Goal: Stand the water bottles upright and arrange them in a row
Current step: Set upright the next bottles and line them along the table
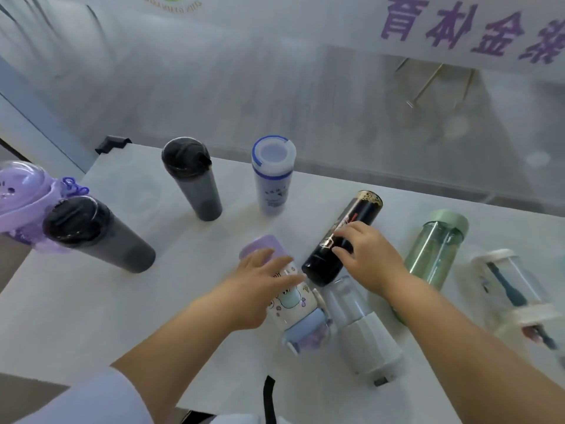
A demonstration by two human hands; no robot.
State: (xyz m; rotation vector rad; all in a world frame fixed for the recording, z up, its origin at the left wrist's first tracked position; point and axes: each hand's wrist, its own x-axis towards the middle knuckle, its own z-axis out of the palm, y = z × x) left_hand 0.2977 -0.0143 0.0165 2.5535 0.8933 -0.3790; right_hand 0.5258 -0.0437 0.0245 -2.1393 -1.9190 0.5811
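left hand (260,286) fingers flat on cartoon bottle (293,304), right hand (370,258) fingers gripping black bottle (362,209)

Office or studio-type room, going by the partition. Beyond the fingers (344,232) stands a frosted glass wall (275,87) with mirrored purple lettering (458,22) and a logo (171,1). White bench (91,301) beneath them.

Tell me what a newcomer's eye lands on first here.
Both hands meet mid-table: the left hand rests on a cartoon-print bottle lying on its side, and the right hand grips a black bottle that is also lying down. Behind them a dark grey tumbler and a white-and-blue bottle stand upright. A green bottle lies to the right.
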